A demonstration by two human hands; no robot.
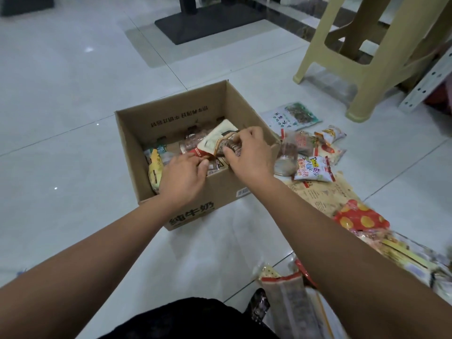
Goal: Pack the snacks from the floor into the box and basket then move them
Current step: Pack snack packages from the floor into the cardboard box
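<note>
I see the tiled floor (61, 143) carrying the box (195, 206), loose snacks (314, 168) just right of it, and a stool (364, 94) farther back

On the outer near wall of the box (220, 192) we read 纯牛奶 in large dark characters. A small barcode label (242, 192) sits to their right on that wall. The line printed on the box's inner far wall is upside down, and we cannot read it. On a white packet (313, 168) right of the box we read "Easy" in colourful letters.
</note>
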